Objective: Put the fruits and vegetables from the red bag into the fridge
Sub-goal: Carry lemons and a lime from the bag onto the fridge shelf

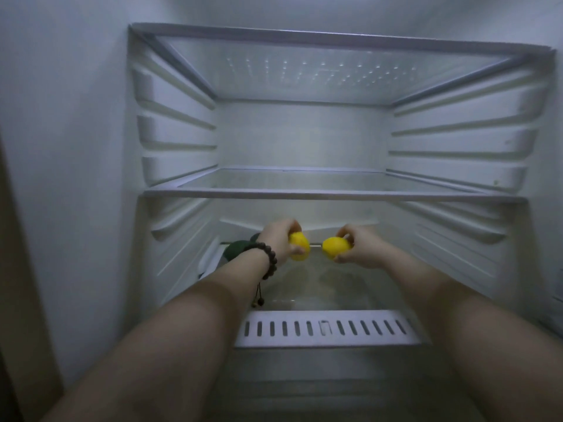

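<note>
Yellow lemons fill your grasp: left hand (pixel 278 240) holds one round yellow lemon (pixel 299 247), right hand (pixel 361 248) another lemon (pixel 336 247), inside the white fridge (pixel 179 166), beside a dark green vegetable (pixel 236 249).

Lower compartment: both forearms reach in under the middle glass shelf (pixel 335 194).
Left side: a dark green item (pixel 240 248) sits at the back, just behind the left hand (pixel 275 240).
Centre: two yellow fruits, left one (pixel 299 246), right one (pixel 336 247), near each other.
Front: slotted white cover (pixel 327 328) below the arms.
</note>
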The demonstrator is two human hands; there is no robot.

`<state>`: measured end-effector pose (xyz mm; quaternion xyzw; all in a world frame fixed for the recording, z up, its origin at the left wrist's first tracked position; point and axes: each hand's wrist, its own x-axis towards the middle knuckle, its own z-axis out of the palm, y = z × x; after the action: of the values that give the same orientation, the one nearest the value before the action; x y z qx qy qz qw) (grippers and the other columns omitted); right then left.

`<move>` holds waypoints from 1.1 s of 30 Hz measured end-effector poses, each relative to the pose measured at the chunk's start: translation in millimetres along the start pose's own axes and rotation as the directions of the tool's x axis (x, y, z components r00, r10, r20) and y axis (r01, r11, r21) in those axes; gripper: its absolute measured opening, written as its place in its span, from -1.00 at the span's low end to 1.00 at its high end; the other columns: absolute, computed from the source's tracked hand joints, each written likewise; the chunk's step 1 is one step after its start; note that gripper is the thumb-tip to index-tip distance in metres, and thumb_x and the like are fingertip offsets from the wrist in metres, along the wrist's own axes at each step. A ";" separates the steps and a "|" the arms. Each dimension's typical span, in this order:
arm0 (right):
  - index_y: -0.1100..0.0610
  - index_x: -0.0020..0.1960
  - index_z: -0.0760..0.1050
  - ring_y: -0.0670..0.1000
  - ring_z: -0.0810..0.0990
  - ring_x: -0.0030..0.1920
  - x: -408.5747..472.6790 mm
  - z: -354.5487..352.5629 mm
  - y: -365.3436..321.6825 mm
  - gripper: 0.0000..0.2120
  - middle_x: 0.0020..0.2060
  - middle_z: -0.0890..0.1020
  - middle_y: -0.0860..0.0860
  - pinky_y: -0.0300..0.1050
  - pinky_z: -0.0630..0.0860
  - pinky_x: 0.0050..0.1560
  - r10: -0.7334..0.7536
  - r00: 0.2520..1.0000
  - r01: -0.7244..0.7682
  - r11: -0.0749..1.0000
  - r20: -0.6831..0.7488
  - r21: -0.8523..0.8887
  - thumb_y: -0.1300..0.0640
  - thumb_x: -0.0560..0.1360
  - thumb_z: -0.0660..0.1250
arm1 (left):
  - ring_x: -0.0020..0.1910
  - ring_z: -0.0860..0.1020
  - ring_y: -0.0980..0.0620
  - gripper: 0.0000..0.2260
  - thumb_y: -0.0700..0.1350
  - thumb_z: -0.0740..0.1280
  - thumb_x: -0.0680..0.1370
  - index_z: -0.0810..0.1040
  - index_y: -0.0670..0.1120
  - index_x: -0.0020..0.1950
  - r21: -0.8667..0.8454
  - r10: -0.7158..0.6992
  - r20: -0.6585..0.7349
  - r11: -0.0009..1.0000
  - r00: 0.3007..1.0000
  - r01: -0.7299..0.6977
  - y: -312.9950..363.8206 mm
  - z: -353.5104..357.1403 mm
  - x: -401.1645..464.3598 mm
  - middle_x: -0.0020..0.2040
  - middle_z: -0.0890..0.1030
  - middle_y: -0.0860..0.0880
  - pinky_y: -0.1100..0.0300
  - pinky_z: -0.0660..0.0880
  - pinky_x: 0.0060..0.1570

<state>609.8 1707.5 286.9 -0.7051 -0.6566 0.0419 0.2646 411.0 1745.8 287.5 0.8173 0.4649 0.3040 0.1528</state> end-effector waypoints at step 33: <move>0.11 0.45 0.27 0.16 0.36 0.36 -70.6 -0.9 -34.5 -0.43 0.37 0.37 0.19 -0.07 0.30 0.30 -0.054 0.998 0.057 0.984 0.024 -0.169 -0.02 0.50 0.31 | 0.27 0.42 -0.09 -0.50 0.20 0.19 0.52 0.40 -0.10 0.32 0.446 0.098 -0.059 0.893 0.993 -0.061 5.9 -14.9 -70.7 0.28 0.48 -0.11 0.01 0.36 0.27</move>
<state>569.5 1640.2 282.1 -0.7061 -0.6796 -0.0149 0.1982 378.3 1681.9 277.0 0.8361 0.4939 0.2286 -0.0689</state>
